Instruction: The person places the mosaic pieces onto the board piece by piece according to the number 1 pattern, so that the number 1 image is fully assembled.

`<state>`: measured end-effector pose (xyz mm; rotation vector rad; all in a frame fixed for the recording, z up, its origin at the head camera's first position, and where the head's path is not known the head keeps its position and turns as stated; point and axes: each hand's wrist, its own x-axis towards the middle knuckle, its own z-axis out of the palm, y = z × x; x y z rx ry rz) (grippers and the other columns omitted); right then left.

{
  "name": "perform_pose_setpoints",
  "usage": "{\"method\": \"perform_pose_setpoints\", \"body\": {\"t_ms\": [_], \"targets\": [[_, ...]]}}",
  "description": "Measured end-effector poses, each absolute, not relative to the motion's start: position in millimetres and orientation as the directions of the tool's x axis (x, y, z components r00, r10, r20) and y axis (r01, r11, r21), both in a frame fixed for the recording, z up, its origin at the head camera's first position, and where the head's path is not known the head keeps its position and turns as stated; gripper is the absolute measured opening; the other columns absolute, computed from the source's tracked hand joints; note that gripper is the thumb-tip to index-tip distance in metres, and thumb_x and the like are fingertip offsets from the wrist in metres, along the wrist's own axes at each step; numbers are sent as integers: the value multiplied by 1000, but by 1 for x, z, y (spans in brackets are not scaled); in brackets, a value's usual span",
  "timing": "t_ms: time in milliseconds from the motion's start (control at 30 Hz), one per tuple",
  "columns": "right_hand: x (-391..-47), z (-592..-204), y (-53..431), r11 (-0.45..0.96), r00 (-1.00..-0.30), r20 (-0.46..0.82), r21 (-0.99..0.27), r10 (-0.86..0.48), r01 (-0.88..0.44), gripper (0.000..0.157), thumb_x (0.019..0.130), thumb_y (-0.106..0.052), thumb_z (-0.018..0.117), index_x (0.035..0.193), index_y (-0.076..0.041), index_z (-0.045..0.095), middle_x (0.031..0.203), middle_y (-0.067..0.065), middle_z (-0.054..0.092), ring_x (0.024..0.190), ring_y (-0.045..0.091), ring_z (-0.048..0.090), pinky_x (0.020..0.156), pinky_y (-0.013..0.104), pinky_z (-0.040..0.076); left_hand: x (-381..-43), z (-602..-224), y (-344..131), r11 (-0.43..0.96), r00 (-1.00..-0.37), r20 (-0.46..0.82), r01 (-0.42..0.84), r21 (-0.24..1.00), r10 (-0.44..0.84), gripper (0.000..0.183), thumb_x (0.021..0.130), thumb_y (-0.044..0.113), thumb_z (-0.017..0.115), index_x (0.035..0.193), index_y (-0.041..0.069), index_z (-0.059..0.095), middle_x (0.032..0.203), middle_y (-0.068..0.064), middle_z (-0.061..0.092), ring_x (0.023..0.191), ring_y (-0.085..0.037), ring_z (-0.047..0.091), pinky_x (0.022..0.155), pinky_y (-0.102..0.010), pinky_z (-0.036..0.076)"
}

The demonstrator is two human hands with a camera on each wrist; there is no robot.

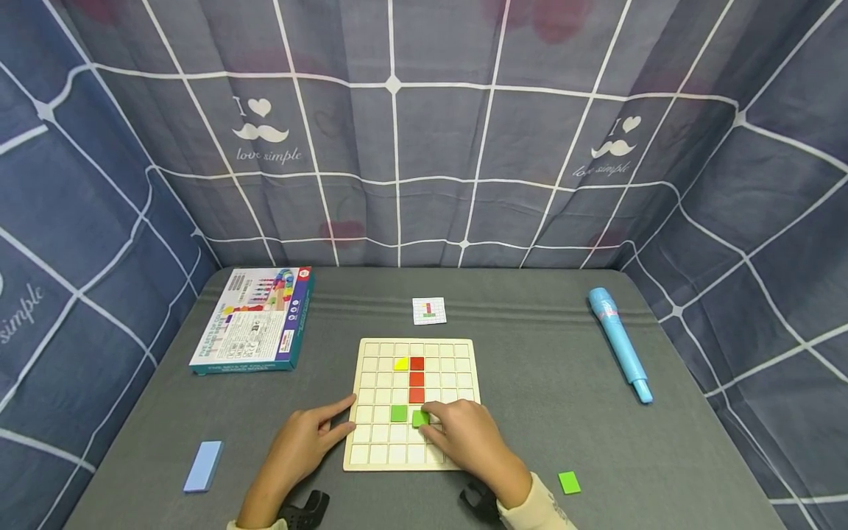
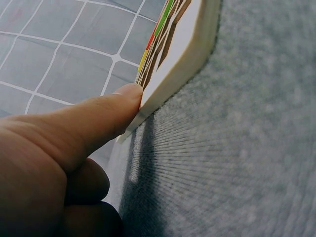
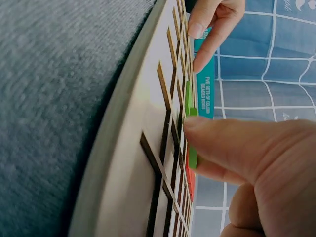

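Note:
A pale wooden grid board [image 1: 371, 458] lies on the grey table. My right hand [image 1: 469, 436] pinches a green square tile [image 1: 420, 419] between thumb and index finger, slightly tilted over the board's middle cells; the tile [image 3: 193, 157] shows beside the thumb in the right wrist view. Left of it, another green tile [image 1: 399, 414] sits in a cell. Higher up are three red tiles [image 1: 417, 379] in a column and a yellow tile [image 1: 401, 364] beside the top one. My left hand [image 1: 306, 440] touches the board's left edge with extended thumb and index finger.
Behind the board lies a small printed grid card [image 1: 429, 311]. A boxed set [image 1: 248, 324] is at back left, a light-blue rectangular block [image 1: 203, 467] at front left. Rightward are a loose green tile [image 1: 569, 483] and a blue cylinder [image 1: 619, 342] with a narrower end. Patterned curtains [image 1: 437, 132] surround the table.

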<state>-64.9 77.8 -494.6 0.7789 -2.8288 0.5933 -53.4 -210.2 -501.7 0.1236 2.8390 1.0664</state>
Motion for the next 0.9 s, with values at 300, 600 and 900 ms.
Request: {"method": "perform_pose_setpoints", "body": {"t_ms": [300, 600, 900], "targets": [[-65, -492, 71, 800, -852, 267, -302, -450, -518, 22, 85, -33, 84, 102, -18, 80, 88, -5, 77, 73, 12, 72, 58, 35, 53, -54, -501, -210, 751, -991, -70, 41, 659, 115, 47, 90, 36, 80, 136, 31, 69, 53, 11, 38, 48, -3, 24, 48, -23, 23], [-66, -494, 68, 811, -858, 268, -293, -438, -506, 20, 85, -30, 85, 100, -19, 80, 87, -5, 77, 73, 12, 72, 59, 36, 53, -53, -501, -210, 752, -990, -79, 35, 659, 115, 48, 90, 36, 80, 136, 31, 69, 53, 10, 37, 48, -3, 24, 48, -23, 22], [-66, -495, 68, 807, -860, 272, -309, -431, -502, 20, 85, -30, 85, 100, -18, 81, 89, -5, 77, 75, 12, 72, 60, 36, 54, -53, -502, -210, 754, -990, -74, 41, 655, 117, 47, 90, 35, 80, 136, 30, 69, 53, 11, 37, 49, -3, 24, 49, -23, 22]]}}
